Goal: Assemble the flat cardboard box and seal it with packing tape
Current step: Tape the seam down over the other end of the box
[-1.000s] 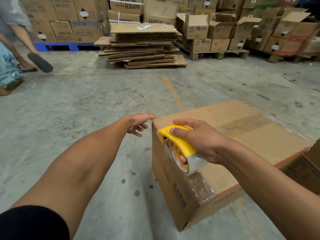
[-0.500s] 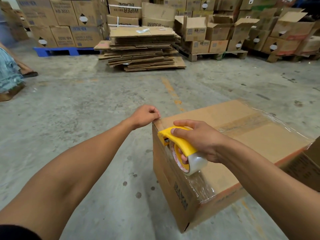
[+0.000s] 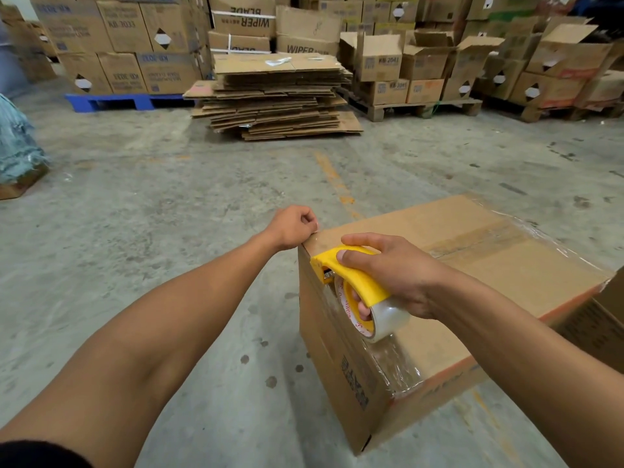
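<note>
An assembled brown cardboard box (image 3: pixel 506 275) stands on the concrete floor at the right, with clear tape along its top seam and crumpled over its near corner. My right hand (image 3: pixel 395 271) grips a yellow tape dispenser (image 3: pixel 354 282) with a clear roll, held against the box's left top edge. My left hand (image 3: pixel 293 226) is at the box's far left corner with fingers curled, pinching a sliver of clear tape (image 3: pixel 314 233) there.
A stack of flattened cardboard (image 3: pixel 277 99) lies straight ahead. Behind it, cartons fill a blue pallet (image 3: pixel 111 101) and wooden pallets (image 3: pixel 422 109). A blue-green bundle (image 3: pixel 17 146) sits at the far left. Another carton (image 3: pixel 604 325) touches the box's right side.
My left hand went from open beside the corner to curled on the box's far left corner. A person walking at the far left has left the view. The dispenser stayed put.
</note>
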The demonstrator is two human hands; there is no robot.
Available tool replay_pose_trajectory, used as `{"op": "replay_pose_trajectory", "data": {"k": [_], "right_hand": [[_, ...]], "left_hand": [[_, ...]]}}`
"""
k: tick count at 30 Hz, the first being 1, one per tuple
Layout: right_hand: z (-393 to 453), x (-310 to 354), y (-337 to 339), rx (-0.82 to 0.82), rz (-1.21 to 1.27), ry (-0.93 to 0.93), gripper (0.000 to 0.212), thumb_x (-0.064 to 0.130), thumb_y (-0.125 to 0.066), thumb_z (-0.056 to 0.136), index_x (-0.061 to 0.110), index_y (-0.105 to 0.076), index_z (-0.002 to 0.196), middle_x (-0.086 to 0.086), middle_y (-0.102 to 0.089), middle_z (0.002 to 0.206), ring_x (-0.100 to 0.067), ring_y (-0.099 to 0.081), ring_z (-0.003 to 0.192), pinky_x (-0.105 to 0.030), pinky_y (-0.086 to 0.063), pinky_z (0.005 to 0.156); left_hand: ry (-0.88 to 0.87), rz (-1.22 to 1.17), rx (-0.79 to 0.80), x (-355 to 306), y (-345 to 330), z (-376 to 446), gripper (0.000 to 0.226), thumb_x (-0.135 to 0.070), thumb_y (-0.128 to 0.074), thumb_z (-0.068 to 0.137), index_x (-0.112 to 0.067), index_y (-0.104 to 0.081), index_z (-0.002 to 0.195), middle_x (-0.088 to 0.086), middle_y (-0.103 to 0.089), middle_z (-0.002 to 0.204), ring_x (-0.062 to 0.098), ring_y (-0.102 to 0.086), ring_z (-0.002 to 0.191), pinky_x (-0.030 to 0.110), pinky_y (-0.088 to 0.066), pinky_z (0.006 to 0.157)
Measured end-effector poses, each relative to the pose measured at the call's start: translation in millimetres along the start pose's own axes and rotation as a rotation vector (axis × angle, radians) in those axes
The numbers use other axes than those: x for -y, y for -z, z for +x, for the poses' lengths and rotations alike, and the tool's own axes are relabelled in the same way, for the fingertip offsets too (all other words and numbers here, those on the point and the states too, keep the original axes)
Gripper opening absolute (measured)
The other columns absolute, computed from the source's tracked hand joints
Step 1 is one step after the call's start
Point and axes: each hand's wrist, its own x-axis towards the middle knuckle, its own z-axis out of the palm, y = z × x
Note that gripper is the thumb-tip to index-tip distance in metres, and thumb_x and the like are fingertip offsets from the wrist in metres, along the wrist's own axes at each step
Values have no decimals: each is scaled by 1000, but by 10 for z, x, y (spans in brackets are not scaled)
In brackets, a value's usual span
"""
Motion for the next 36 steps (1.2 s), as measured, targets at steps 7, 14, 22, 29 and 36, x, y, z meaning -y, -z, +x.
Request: {"op": "replay_pose_trajectory", "data": {"k": [7,14,22,29,36], "right_hand": [[-3,241,-7,0,-24,79,47,9,-60,96,12,-43,139,-19,-54,48,-25,-49,29,-27,-44,33],[-32,54,25,-7,-4,-32,46,11,-63,94,15,-46,136,-17,-55,44,-24,-50,29,-28,-46,34],[6,-8,48,-25,-39,-56,47,12,-64,94,11,-45,137,-17,-57,52,-24,-51,31,-27,-46,35],[-17,3,27,-19,-60,-45,31,11,-60,96,7,-48,125,-17,-54,52,-24,-49,30,-27,-46,35],[-22,12,6,-7,-99,-53,27,14,-58,99,1,-58,122,-17,-55,48,-24,-52,32,-28,-49,37]], "left_hand": [[-36,-80,13,77,27,-101,11,-7,-60,83,-18,-62,84,3,-62,78,17,-55,73,22,-41,60],[-202,77,-35,192,-34,-370,25,-25,-56,92,-17,-74,107,-3,-68,105,13,-58,100,29,-44,91],[-29,140,288,27,132,-437,46,-30,-40,101,-17,-46,144,7,-43,144,25,-31,139,25,-20,109],[-141,282,366,-187,92,-322,46,-21,-34,104,-12,-35,149,3,-31,158,19,-22,147,27,-17,115],[-349,442,622,-109,-83,-274,59,-54,-19,100,-33,-6,154,-2,5,164,18,13,149,39,5,121]]}}
